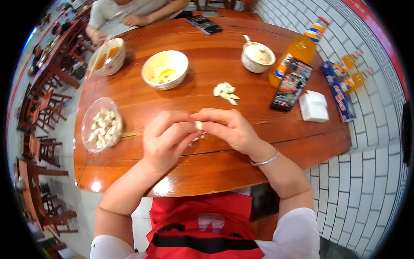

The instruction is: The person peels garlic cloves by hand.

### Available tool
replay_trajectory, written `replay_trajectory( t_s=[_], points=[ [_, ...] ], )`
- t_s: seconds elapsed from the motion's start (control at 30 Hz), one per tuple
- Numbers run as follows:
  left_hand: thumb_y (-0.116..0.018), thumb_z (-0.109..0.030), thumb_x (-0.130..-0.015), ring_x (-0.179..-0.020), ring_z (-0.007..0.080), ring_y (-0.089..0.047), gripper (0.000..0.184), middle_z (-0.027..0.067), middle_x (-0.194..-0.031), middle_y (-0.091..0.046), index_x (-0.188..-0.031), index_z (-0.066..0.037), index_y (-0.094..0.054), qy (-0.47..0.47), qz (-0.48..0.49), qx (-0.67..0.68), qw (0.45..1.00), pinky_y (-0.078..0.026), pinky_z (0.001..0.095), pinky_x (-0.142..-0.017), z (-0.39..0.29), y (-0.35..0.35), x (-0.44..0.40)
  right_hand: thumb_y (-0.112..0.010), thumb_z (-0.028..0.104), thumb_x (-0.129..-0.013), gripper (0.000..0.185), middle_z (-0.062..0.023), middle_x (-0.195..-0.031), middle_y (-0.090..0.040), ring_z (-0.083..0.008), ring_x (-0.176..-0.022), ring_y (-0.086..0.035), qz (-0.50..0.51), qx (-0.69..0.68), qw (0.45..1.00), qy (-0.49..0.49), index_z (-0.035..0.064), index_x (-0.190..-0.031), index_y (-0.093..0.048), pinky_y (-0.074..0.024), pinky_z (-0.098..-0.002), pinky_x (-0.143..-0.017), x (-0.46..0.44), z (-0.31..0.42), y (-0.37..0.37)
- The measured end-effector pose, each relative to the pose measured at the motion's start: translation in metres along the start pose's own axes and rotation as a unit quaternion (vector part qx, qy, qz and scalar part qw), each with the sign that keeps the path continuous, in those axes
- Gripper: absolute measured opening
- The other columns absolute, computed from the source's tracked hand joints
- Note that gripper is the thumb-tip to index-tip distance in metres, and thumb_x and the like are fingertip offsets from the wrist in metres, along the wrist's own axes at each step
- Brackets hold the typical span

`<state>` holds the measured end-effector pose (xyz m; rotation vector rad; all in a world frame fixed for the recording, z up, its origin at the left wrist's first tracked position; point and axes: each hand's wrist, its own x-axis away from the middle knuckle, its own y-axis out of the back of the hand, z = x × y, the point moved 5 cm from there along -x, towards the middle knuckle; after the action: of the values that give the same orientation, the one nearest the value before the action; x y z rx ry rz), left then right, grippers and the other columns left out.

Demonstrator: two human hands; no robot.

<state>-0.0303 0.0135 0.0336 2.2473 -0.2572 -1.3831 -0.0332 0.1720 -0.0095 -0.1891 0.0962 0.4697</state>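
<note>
At the counter's (pixel 215 172) far edge lies a dark phone (pixel 204 24). By the far left corner I see a patterned bowl (pixel 115 64); toward the right edge, a propped phone (pixel 292 85) tilts before an orange bottle (pixel 302 46), white tissues (pixel 314 106) beside it.

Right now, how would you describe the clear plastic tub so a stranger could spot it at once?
On the wooden table, look to the left of the person's left hand. The clear plastic tub sits there, nearer the person than the white bowl of orange liquid. Unlike that opaque bowl, it is see-through and piled with pale garlic cloves.
</note>
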Motion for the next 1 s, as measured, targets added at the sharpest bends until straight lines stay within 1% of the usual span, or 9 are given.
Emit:
replay_trajectory(
  t_s=[0.1,0.13,0.23,0.33,0.53,0.63,0.73,0.83,1.0],
  points=[
    [-0.083,-0.003,-0.068,-0.076,0.0250,-0.063,0.027,0.0083,-0.090,-0.065,-0.090,-0.007,-0.067,0.017,-0.016,0.031,0.999,-0.051,0.0346,-0.062,0.0054,-0.0010,0.0045,-0.058,0.011,-0.099,0.031,-0.0058,-0.110,-0.065,-0.0113,-0.100,-0.061,-0.002,0.029,1.000,-0.003,-0.0045,-0.126,-0.061,-0.0496,-0.0258,-0.088,-0.0005,0.0073,-0.0019],
    [-0.083,-0.004,-0.069,-0.076,0.0253,-0.063,0.027,0.0086,-0.090,-0.065,-0.090,-0.007,-0.066,0.024,-0.019,0.035,0.999,-0.051,0.0352,-0.063,0.0054,-0.0002,0.0032,-0.058,0.010,-0.099,0.031,-0.0058,-0.111,-0.064,-0.0116,-0.103,-0.060,0.007,0.020,1.000,-0.008,-0.0046,-0.125,-0.062,-0.0485,-0.0262,-0.090,-0.0005,0.0068,-0.0017],
    [-0.083,-0.004,-0.069,-0.076,0.0254,-0.063,0.027,0.0085,-0.090,-0.064,-0.090,-0.006,-0.066,0.044,-0.031,0.020,0.998,-0.051,0.0356,-0.063,0.0022,0.0001,-0.0005,-0.057,0.009,-0.099,0.030,-0.0060,-0.114,-0.063,-0.0114,-0.105,-0.059,0.016,0.007,1.000,0.015,-0.0047,-0.125,-0.062,-0.0477,-0.0258,-0.091,-0.0010,0.0044,-0.0008],
    [-0.082,-0.003,-0.068,-0.077,0.0254,-0.063,0.027,0.0082,-0.091,-0.064,-0.090,-0.006,-0.066,0.005,-0.011,0.008,1.000,-0.051,0.0356,-0.064,0.0039,-0.0007,0.0028,-0.057,0.007,-0.098,0.030,-0.0057,-0.114,-0.061,-0.0112,-0.106,-0.058,0.008,0.008,1.000,0.015,-0.0047,-0.125,-0.062,-0.0470,-0.0250,-0.091,-0.0001,0.0048,-0.0015],
    [-0.080,-0.002,-0.068,-0.078,0.0256,-0.063,0.025,0.0075,-0.092,-0.063,-0.087,-0.006,-0.066,0.003,0.000,0.018,1.000,-0.051,0.0354,-0.064,0.0034,0.0007,0.0033,-0.058,0.002,-0.097,0.030,-0.0047,-0.113,-0.060,-0.0116,-0.104,-0.058,0.019,-0.029,0.999,0.014,-0.0048,-0.126,-0.061,-0.0468,-0.0246,-0.091,-0.0001,0.0021,-0.0001],
    [-0.081,0.000,-0.067,-0.079,0.0260,-0.063,0.030,0.0093,-0.093,-0.063,-0.089,-0.004,-0.061,-0.020,-0.011,0.019,1.000,-0.051,0.0359,-0.064,0.0011,0.0014,0.0016,-0.058,0.000,-0.096,0.033,-0.0049,-0.115,-0.059,-0.0120,-0.105,-0.058,0.010,-0.062,0.998,0.018,-0.0045,-0.128,-0.060,-0.0471,-0.0251,-0.091,0.0009,0.0037,-0.0023],
    [-0.083,0.003,-0.066,-0.082,0.0267,-0.062,0.038,0.0120,-0.094,-0.062,-0.092,-0.004,-0.055,0.012,-0.058,0.038,0.998,-0.051,0.0357,-0.066,0.0013,0.0019,0.0016,-0.059,-0.002,-0.095,0.035,-0.0051,-0.117,-0.058,-0.0123,-0.106,-0.058,0.010,-0.065,0.997,0.035,-0.0039,-0.130,-0.058,-0.0474,-0.0259,-0.092,0.0011,0.0031,-0.0023],
    [-0.084,0.003,-0.066,-0.085,0.0277,-0.061,0.045,0.0138,-0.095,-0.061,-0.095,-0.004,-0.051,0.032,-0.038,0.022,0.999,-0.051,0.0358,-0.069,0.0029,0.0035,0.0004,-0.059,-0.002,-0.095,0.036,-0.0049,-0.117,-0.059,-0.0118,-0.107,-0.058,0.020,-0.078,0.996,0.039,-0.0035,-0.131,-0.058,-0.0477,-0.0262,-0.093,-0.0003,0.0046,-0.0025],
    [-0.085,0.002,-0.066,-0.086,0.0287,-0.061,0.044,0.0133,-0.095,-0.060,-0.094,-0.004,-0.052,0.059,-0.038,0.037,0.997,-0.051,0.0361,-0.071,0.0057,0.0015,0.0021,-0.059,-0.002,-0.095,0.036,-0.0043,-0.116,-0.061,-0.0112,-0.106,-0.059,0.015,-0.079,0.996,0.045,-0.0028,-0.131,-0.058,-0.0483,-0.0267,-0.093,-0.0010,0.0037,-0.0016]
  ],
)
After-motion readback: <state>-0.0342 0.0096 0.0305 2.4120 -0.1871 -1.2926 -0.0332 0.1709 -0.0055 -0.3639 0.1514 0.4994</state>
